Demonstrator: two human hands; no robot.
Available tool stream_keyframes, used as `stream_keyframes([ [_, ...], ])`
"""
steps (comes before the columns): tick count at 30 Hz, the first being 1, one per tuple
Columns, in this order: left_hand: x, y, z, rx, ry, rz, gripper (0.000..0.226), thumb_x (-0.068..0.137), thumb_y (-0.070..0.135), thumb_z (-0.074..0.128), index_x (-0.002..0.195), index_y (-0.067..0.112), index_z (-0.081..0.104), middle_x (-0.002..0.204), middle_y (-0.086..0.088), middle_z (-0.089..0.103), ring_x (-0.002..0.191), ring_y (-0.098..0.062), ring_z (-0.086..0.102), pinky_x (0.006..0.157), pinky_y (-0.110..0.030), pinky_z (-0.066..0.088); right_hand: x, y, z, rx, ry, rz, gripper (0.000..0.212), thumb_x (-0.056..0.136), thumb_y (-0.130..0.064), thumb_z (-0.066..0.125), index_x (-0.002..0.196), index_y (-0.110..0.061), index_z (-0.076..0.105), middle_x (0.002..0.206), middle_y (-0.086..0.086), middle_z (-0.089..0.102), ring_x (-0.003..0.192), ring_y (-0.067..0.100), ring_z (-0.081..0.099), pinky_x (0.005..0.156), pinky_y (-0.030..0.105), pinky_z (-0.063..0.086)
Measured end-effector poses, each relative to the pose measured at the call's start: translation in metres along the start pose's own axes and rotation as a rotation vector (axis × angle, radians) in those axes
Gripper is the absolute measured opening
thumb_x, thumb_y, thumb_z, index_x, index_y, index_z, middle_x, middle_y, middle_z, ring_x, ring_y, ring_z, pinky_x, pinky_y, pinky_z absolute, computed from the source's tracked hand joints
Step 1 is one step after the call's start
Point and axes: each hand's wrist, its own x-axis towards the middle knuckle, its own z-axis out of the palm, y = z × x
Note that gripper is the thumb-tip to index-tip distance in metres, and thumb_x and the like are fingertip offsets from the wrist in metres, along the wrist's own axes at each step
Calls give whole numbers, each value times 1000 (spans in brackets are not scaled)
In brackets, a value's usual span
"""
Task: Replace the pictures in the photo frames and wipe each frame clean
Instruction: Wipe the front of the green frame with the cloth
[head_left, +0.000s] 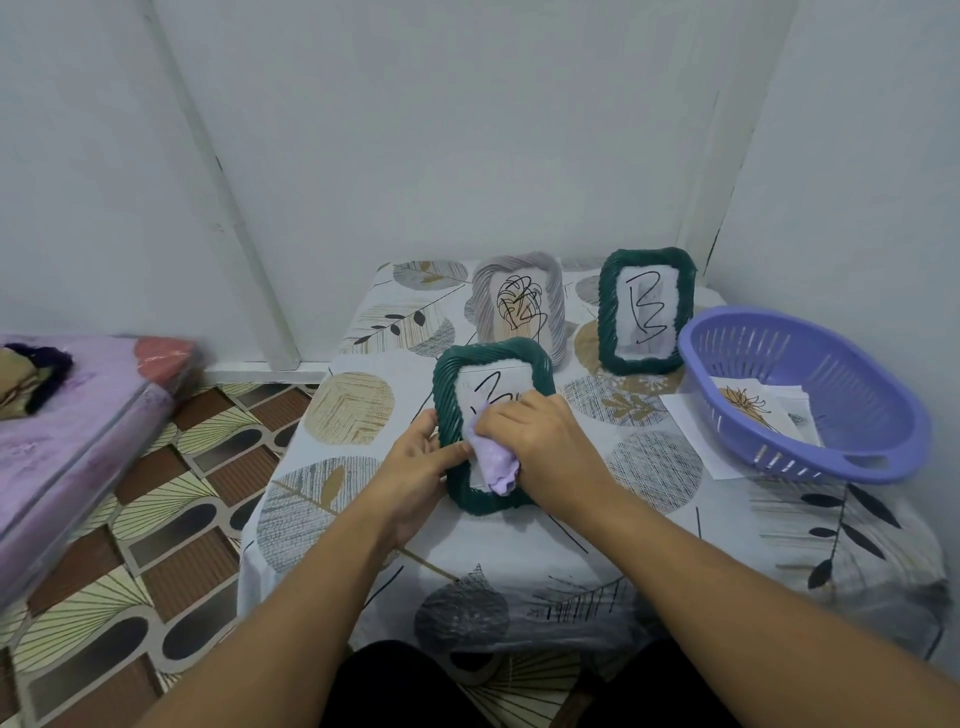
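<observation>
Head view, standing close behind the person's arms. Nearest, both forearms reach over the leaf-patterned cloth-covered tabletop (519, 551). Left hand (415, 467) steadies the dark green woven-rope rectangular photo frame (452, 374) at its left edge, thumb lying along the rim, fingers behind it out of sight; a holding grip, not fully closed as far as I can see. Right hand (540, 441) is curled round a bunched pale lilac soft cloth (496, 467), pressing it onto the frame's clear front, over a paper with a black scribble. Frame looks propped up, tilted back, on the near-middle of the tabletop.

Handling judgement: frame is likely light and stiff, with a ridged rim giving good purchase; the glazing could be fragile or smear, so hold by the rim edges, not the pane. It could tip under wiping pressure without the steadying hand.

Further right, a lilac slotted plastic oval basket (810, 452) sits over loose paper sheets with drawings (691, 415). Behind, a grey-white woven-rope photo frame (483, 291) and a second dark green woven-rope frame (608, 312) stand upright, both holding scribbled pictures.
</observation>
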Motion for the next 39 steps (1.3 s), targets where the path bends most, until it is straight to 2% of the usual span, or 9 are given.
stream_keyframes([
  [3,0,1,-1,10,-11,3,48,97,-10,58,138,14,54,129,-15,71,115,-31,70,94,-38,60,7,1,-2,-15,-15,-28,28,79,-34,53,98,-21,69,97,-8,69,84,20,50,71,41,39],
  [6,1,0,-1,2,-17,-3,51,95,-11,61,139,13,54,126,-21,71,112,-36,70,95,-43,60,20,-1,-6,-36,-31,-25,32,81,-42,48,94,-20,68,93,-7,68,82,22,50,70,39,35],
  [12,-1,-1,-1,-34,-32,18,48,95,-12,58,137,11,54,128,-17,71,116,-32,70,99,-40,58,-1,-6,-2,-7,-7,-16,31,76,-29,46,96,-20,68,99,-7,69,84,22,51,70,40,39],
  [15,0,-2,-2,-34,-25,16,48,96,-12,58,138,9,53,128,-20,70,116,-36,68,100,-43,58,6,-4,-5,-17,-33,-21,35,75,-36,46,97,-20,68,97,-7,69,84,22,50,71,40,37],
  [20,1,-2,-1,-58,-26,28,50,94,-16,58,136,10,55,122,-23,72,103,-33,73,88,-38,62,28,-7,-8,-60,-25,-19,33,72,-34,45,91,-20,68,87,-6,66,81,23,50,68,37,26],
  [26,0,-2,-2,-48,-32,26,48,95,-14,56,137,9,53,128,-20,71,116,-35,69,101,-43,57,2,-5,-2,-12,-20,2,33,71,-32,49,96,-22,67,92,-9,67,84,21,49,71,40,35],
  [34,0,-2,-1,-51,-25,16,50,96,-15,58,139,9,52,123,-24,71,107,-35,73,85,-37,62,20,-5,-6,-33,-6,-3,29,74,-36,51,92,-21,67,90,-8,67,82,21,49,71,39,32],
  [36,0,-1,-1,-55,-28,17,49,96,-14,57,139,10,52,125,-21,72,109,-32,73,86,-35,61,7,-7,-4,9,33,16,29,75,-35,50,94,-22,68,93,-10,68,84,20,49,72,39,32],
  [39,-2,-1,0,-58,-26,21,48,97,-12,56,139,11,52,128,-15,72,115,-29,71,91,-34,61,-13,-6,3,15,71,45,15,85,-25,58,96,-24,68,98,-13,69,86,20,51,72,37,31],
])
